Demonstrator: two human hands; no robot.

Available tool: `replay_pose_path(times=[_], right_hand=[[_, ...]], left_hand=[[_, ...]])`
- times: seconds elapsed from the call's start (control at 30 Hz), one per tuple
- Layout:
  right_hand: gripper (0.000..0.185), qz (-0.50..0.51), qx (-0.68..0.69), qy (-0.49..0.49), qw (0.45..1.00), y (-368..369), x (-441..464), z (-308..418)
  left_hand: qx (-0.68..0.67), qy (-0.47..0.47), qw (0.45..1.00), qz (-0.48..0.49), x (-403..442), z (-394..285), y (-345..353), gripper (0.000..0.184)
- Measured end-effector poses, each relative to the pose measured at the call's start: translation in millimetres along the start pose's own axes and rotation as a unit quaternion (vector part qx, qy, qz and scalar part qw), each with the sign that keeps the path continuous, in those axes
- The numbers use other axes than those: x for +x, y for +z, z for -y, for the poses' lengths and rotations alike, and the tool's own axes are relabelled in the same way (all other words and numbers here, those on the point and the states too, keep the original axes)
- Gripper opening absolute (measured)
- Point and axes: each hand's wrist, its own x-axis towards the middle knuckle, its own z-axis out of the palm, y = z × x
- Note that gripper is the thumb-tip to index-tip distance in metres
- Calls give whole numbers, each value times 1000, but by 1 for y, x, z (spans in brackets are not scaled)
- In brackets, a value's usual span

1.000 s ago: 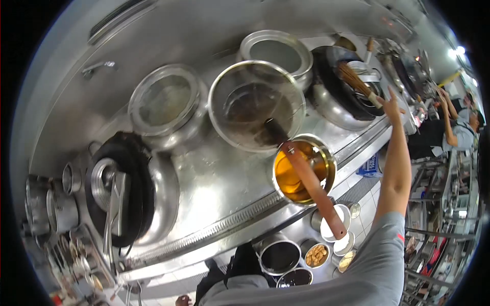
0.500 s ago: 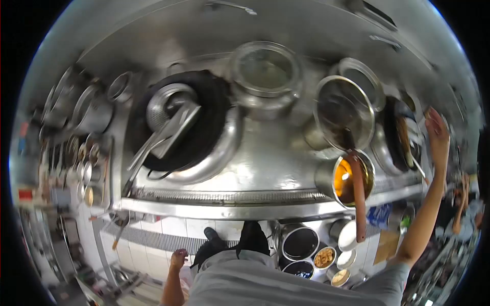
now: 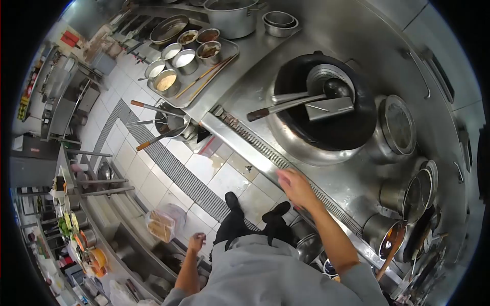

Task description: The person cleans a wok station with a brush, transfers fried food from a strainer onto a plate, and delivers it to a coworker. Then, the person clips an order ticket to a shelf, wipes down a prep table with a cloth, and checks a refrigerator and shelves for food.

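Observation:
My right hand [image 3: 298, 189] hovers above the front edge of the steel stove [image 3: 246, 146], fingers loosely extended and holding nothing. Beyond it stands a large black wok [image 3: 296, 127] on a burner. In the wok lie a perforated strainer [image 3: 317, 76], a dark-bowled ladle [image 3: 337, 88] and a rectangular metal piece [image 3: 329, 108], with handles pointing left. My left hand [image 3: 197, 241] hangs low beside my body, fingers slightly bent and apart, with nothing in it. A plastic bag [image 3: 166, 223] with brown contents is the thing closest to it.
A tray [image 3: 229, 53] carries several seasoning bowls and chopsticks. A pot [image 3: 176, 125] with long-handled tools stands below it. At right are a lidded pot [image 3: 398, 125] and a pot of oil [image 3: 377, 232]. A drain grate [image 3: 171, 160] crosses the tiled floor.
My view and body have turned left, bringing the tray of bowls closer. My right hand has come down from the far right side of the stove to its front edge.

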Motion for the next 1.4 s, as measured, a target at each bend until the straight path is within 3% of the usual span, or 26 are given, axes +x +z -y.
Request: replay_pose_path(times=[0.07,0.13,0.17,0.23,0.27,0.33,0.4,0.43,0.5,0.53,0.57,0.6,0.67,0.7,0.73,0.8,0.83,0.9,0.93,1.0,1.07,1.13,1.27,1.4], right_hand=[[19,-48,-46,88,994,41,43,-16],[15,-143,0,120,982,74,76,-55],[16,-128,-3,174,976,83,92,-74],[23,-79,16,246,966,107,126,-117],[28,-49,39,267,962,119,141,-137],[37,36,-133,255,957,137,180,-146],[45,133,-296,104,940,155,226,-175],[37,119,-233,104,960,151,237,-149],[29,105,-168,104,975,146,258,-118],[21,61,15,171,983,148,270,-117],[14,16,197,232,953,150,275,-116],[14,16,196,232,953,144,275,-105],[16,-58,12,185,981,119,265,-77],[20,-67,-72,137,986,125,261,-110],[20,-63,-74,135,986,126,254,-118],[24,-121,-233,56,963,137,232,-121],[24,-120,-231,54,964,140,236,-119],[25,-33,-49,57,997,148,247,-115],[25,-30,-45,58,997,150,256,-109],[26,-9,4,-14,1000,147,278,-93],[28,7,-39,13,999,138,288,-68],[32,-89,-231,-156,956,144,299,-71],[40,-65,-264,-190,943,161,311,-91],[40,32,-270,-241,932,159,314,-98]], left_hand=[[-19,-80,996,-20,-30,0,-21,25],[109,50,993,-5,-21,64,-60,21],[109,51,993,4,-22,60,-67,21],[-99,-127,986,-43,-48,48,-82,17],[-98,-129,986,-39,-55,42,-94,17],[9,-138,988,-62,-57,27,-111,15],[-35,-127,988,-76,-45,30,-133,16],[-128,-116,982,-73,-35,37,-145,18],[-104,-103,985,-87,-34,18,-153,17],[-83,-89,987,-107,-37,7,-157,17],[-58,-83,988,-121,-40,-3,-156,16],[-58,-83,988,-120,-44,-6,-154,16],[-136,-76,978,-141,-54,-4,-148,16],[-139,-78,977,-141,-60,-2,-142,16],[-125,-102,978,-136,-65,6,-136,16],[-127,-122,977,-120,-75,38,-126,13],[-107,-135,979,-106,-84,40,-118,13],[-85,-150,980,-97,-96,41,-102,13],[-68,-160,982,-77,-100,42,-96,13],[-50,-172,982,-57,-102,38,-87,14],[-31,-152,985,-80,-102,26,-82,16],[-67,-146,982,-99,-97,16,-81,17],[-88,-101,983,-122,-89,-22,-71,20],[-111,-77,985,-106,-80,-24,-63,21]])
